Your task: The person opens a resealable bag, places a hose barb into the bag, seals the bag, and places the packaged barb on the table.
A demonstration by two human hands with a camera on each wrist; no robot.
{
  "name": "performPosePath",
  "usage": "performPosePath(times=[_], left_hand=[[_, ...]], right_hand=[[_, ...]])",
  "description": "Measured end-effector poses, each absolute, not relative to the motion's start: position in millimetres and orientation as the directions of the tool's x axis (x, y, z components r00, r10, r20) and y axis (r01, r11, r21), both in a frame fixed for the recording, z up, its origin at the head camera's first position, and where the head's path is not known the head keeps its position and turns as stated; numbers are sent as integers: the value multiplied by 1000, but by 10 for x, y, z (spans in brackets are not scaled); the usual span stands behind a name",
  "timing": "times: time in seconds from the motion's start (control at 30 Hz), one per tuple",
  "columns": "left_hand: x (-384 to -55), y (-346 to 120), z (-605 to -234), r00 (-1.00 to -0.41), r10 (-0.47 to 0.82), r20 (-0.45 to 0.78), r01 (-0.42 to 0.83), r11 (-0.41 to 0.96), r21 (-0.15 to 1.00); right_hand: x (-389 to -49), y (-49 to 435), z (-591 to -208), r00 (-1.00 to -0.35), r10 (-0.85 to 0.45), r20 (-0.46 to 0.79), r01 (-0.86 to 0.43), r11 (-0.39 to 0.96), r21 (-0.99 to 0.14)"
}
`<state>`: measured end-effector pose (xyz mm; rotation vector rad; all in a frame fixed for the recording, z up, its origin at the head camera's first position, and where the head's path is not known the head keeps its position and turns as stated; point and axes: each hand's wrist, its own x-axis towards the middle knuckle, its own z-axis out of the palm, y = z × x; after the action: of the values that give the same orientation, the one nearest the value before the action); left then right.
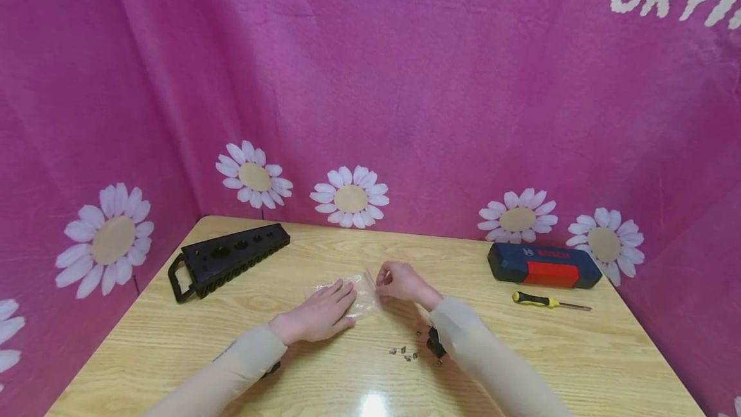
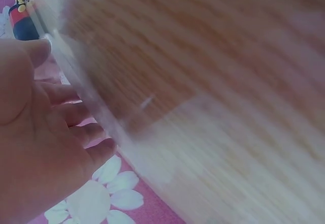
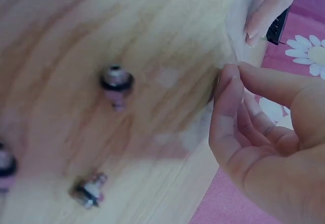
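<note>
A clear plastic bag lies on the wooden table between the two hands. The left hand rests flat on its left part with fingers extended, covering some of it. At the bag's right edge, the right hand pinches the plastic between thumb and forefinger, its other fingers curled in behind. Several small screws are scattered on the table, nearer the body than the bag. In the right wrist view, one screw shows a dark washer around its shank.
A black rack with a handle and a row of holes lies at the back left. At the back right sit a dark blue and red Bosch case and a yellow-black screwdriver. A pink flowered curtain hangs behind the table.
</note>
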<state>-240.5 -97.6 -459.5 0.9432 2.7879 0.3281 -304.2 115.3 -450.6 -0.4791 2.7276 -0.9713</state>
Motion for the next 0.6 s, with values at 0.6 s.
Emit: performPosePath(times=[0.6], left_hand=[[-2435,-954,-4625,-774,630,-62,594,757,272]], right_hand=[[-2950,1086,-4527,-923,-375,-89,-204,671,-713]])
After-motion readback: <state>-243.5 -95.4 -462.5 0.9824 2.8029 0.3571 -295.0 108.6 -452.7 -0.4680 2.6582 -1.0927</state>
